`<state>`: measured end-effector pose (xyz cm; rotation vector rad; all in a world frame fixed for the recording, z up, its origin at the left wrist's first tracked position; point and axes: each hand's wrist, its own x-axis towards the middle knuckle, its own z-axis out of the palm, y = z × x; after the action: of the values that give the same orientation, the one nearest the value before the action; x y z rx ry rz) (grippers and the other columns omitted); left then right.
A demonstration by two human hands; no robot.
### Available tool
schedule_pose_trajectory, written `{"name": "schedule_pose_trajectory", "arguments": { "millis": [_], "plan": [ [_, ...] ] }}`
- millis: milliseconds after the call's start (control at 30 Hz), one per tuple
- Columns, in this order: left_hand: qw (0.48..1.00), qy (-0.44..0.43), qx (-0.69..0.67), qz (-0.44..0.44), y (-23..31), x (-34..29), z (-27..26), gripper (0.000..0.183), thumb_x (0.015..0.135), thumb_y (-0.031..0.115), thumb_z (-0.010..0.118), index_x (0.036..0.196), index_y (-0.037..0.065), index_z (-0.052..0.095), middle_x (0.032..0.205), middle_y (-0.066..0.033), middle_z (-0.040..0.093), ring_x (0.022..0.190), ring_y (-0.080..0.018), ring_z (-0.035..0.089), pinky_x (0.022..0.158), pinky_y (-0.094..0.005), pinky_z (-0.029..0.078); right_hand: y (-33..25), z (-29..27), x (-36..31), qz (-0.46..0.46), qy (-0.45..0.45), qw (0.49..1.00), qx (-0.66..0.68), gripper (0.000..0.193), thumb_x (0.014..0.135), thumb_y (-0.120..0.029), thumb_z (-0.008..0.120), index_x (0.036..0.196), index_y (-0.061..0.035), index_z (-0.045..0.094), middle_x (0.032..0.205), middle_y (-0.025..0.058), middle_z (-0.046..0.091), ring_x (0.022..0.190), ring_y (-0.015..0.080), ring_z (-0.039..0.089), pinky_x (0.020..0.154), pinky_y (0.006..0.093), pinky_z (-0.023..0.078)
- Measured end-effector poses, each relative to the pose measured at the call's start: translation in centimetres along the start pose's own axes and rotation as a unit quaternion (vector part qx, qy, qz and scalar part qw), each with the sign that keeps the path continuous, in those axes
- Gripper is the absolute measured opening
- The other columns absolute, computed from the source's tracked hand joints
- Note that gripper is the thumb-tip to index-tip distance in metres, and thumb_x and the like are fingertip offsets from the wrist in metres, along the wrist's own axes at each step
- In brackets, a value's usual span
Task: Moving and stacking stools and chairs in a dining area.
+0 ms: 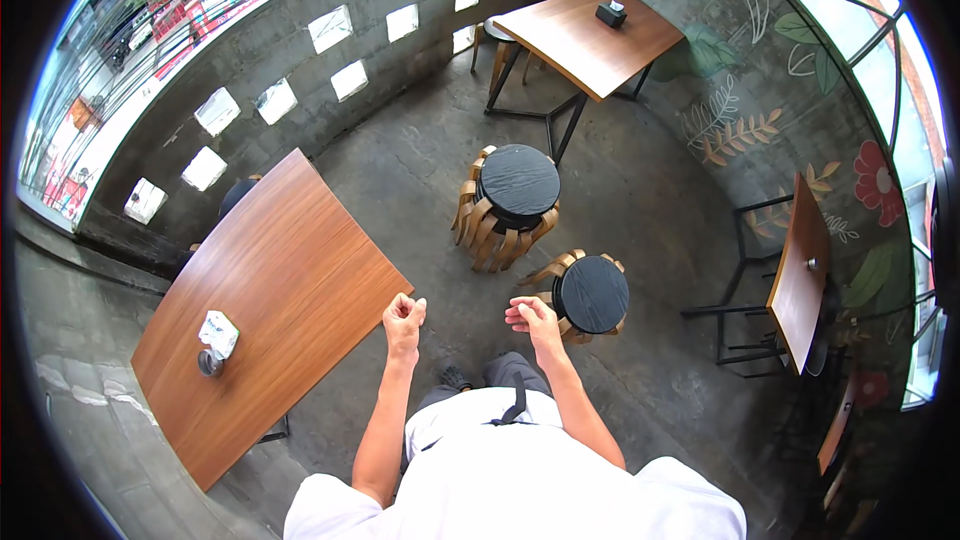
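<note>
My left hand [404, 317] is curled into a loose fist and holds nothing. It hovers just right of the near corner of a wooden table [290, 280]. My right hand [530, 316] has its fingers curled in, also with nothing in it, close to the left rim of a black-topped wooden stool [592, 293]. Both forearms rise from my white shirt at the bottom of the view. Neither hand touches anything.
A white napkin holder [218, 333] and a small round dark object [210, 364] sit on the near table. A stack of black-topped stools [518, 185] stands ahead. A second table [580, 40] with a dark box [611, 12] is farther off. A third table [800, 270] stands right.
</note>
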<state>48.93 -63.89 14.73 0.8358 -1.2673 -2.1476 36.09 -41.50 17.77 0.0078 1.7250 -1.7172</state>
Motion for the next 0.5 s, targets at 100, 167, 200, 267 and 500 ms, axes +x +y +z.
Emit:
{"name": "schedule_pose_trajectory", "arguments": {
  "millis": [100, 167, 200, 267, 500],
  "plan": [
    [1.0, 0.001, -0.017, 0.006, -0.1, 0.3, 0.3, 0.035, 0.086, 0.005, 0.069, 0.069, 0.013, 0.04, 0.062, 0.004, 0.04, 0.058, -0.0067, 0.039, 0.056, -0.0238, 0.032, -1.6, 0.3, 0.3, -0.006, 0.006, 1.0, -0.004, 0.024, 0.098, -0.02, 0.052, 0.111, -0.0044, 0.063, 0.097, 0.0078, 0.068, 0.089, 0.016, 0.065, 0.078, 0.0285, 0.049],
    [1.0, -0.002, -0.017, -0.006, 0.1, 0.7, 1.0, 0.035, 0.086, 0.004, 0.069, 0.069, 0.013, 0.04, 0.062, 0.0041, 0.04, 0.058, -0.0066, 0.039, 0.056, -0.0237, 0.031, -2.2, 0.3, 0.9, -0.01, 0.013, 1.0, -0.008, 0.024, 0.097, -0.02, 0.052, 0.111, -0.0039, 0.062, 0.098, 0.0089, 0.068, 0.089, 0.0171, 0.066, 0.078, 0.0291, 0.05],
    [1.0, -0.004, -0.016, -0.018, 0.1, 1.0, 1.5, 0.036, 0.085, 0.003, 0.069, 0.069, 0.013, 0.039, 0.062, 0.0042, 0.04, 0.058, -0.0065, 0.038, 0.056, -0.0237, 0.031, -2.4, 0.3, 1.4, -0.009, 0.012, 1.0, -0.008, 0.024, 0.097, -0.02, 0.052, 0.111, -0.0039, 0.062, 0.098, 0.0089, 0.068, 0.089, 0.0171, 0.066, 0.078, 0.0291, 0.05],
    [1.0, -0.006, -0.021, -0.006, -0.4, 1.9, 2.4, 0.034, 0.085, 0.004, 0.069, 0.068, 0.014, 0.041, 0.062, 0.0069, 0.041, 0.056, -0.0025, 0.034, 0.052, -0.0211, 0.027, -2.8, 0.4, 2.7, -0.006, 0.016, 1.0, -0.014, 0.023, 0.097, -0.019, 0.051, 0.111, -0.0039, 0.062, 0.098, 0.0089, 0.068, 0.089, 0.0173, 0.066, 0.079, 0.0291, 0.05],
    [0.999, -0.028, -0.006, -0.018, 0.2, 7.1, 5.0, 0.036, 0.085, 0.0, 0.067, 0.068, 0.014, 0.038, 0.062, 0.0045, 0.042, 0.057, -0.0053, 0.036, 0.055, -0.0232, 0.029, -5.9, 1.1, 9.2, -0.012, -0.019, 1.0, -0.001, 0.023, 0.098, -0.019, 0.051, 0.111, -0.0037, 0.062, 0.098, 0.0088, 0.068, 0.09, 0.0176, 0.066, 0.08, 0.0298, 0.05]
  ]
}}
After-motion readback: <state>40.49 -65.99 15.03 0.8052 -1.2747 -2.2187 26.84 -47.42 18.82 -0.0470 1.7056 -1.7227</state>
